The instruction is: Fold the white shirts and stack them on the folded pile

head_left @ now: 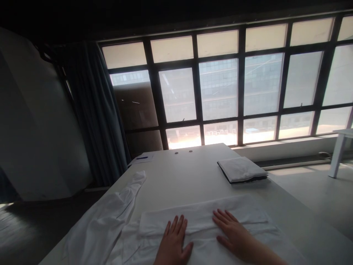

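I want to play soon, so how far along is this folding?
Done: a folded white stack sits on the far side of the table. In hand: the left hand and right hand press flat on a white cloth, its top part folded over. Left: a long white sleeve lies loose and unfolded beside them.

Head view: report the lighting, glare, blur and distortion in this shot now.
Head view: the large black-framed window is strongly backlit, its lowest panes blown out by glare; the dark blue curtain falls into shadow; wide-angle distortion slants the window's lines toward the frame edges; the left hand and right hand on the folded white cloth show no obvious blur.
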Demonstrator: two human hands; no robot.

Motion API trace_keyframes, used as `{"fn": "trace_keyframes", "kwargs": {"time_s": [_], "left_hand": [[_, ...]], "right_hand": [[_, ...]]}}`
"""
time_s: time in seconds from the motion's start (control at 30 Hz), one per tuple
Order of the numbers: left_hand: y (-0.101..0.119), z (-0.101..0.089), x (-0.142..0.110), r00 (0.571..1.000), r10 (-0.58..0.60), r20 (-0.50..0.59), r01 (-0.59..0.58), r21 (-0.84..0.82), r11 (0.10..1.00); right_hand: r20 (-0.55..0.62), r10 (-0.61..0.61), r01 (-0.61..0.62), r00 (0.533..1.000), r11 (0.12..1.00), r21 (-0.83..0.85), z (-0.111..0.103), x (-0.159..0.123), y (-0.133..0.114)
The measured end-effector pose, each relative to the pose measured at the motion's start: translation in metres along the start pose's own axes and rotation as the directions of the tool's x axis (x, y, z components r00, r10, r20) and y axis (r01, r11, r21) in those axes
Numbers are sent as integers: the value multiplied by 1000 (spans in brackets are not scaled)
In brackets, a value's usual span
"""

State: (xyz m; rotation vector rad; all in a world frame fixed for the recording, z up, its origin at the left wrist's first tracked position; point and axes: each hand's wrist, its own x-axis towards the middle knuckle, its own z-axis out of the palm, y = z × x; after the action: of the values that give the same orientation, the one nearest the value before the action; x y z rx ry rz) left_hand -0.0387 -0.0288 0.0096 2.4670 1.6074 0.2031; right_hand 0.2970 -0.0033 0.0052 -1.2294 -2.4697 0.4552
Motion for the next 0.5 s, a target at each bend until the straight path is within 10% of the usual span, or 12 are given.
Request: {"fn": "trace_keyframes", "kwargs": {"time_s": [0.2,0.5], "left_hand": [[-48,-16,-20,969,-236,78,232,58,971],[-126,-43,-56,876,-482,5,473,189,861]], "right_hand": [[-5,209,-208,978,971,-116,3,-2,54],[-212,529,-569,822,784,-250,-23,-42,166]]}}
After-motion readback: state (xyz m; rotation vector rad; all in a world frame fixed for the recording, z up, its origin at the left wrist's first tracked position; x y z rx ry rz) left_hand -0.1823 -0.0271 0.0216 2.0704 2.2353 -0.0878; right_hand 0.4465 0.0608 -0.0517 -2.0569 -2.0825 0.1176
